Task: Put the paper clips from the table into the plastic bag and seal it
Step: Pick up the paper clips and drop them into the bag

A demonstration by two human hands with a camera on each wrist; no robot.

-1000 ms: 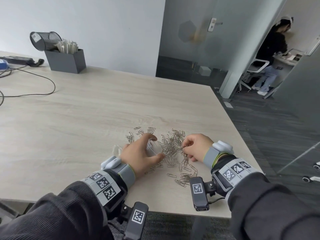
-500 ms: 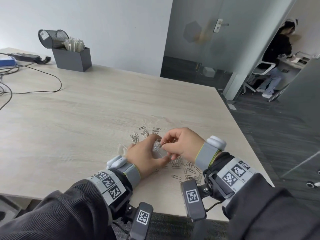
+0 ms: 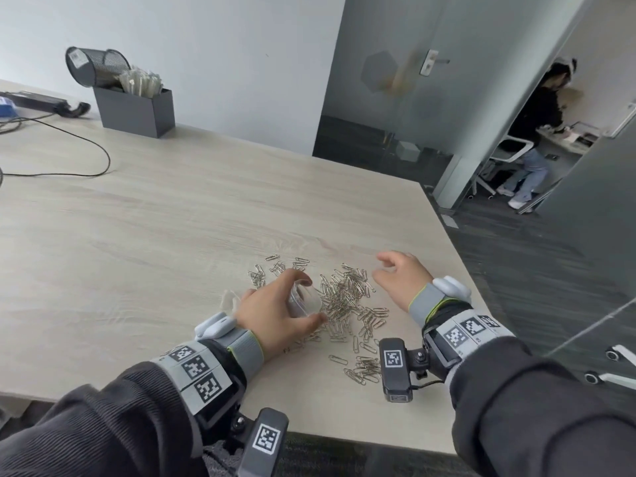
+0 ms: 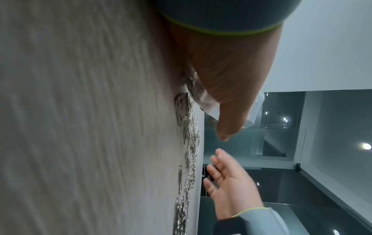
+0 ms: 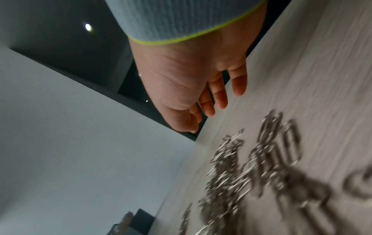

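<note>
A heap of silver paper clips (image 3: 344,297) lies on the pale wooden table (image 3: 155,235), with more scattered toward the near edge (image 3: 364,368). My left hand (image 3: 278,311) grips a small clear plastic bag (image 3: 304,301), its mouth held open toward the heap; in the left wrist view the bag (image 4: 207,103) shows under the thumb with clips inside. My right hand (image 3: 399,273) hovers just right of the heap, fingers spread and empty. The right wrist view shows the open right hand (image 5: 203,89) above the blurred clips (image 5: 251,167).
A dark grey box (image 3: 134,111) with a tipped mesh cup (image 3: 94,65) stands at the far left, near black cables (image 3: 69,149). The table's right edge (image 3: 457,266) runs close beside my right hand. A person (image 3: 533,132) sits beyond the glass door.
My right hand has left the bag's mouth, where it was pinching clips, swung out to the right of the heap and opened. The left hand still holds the bag.
</note>
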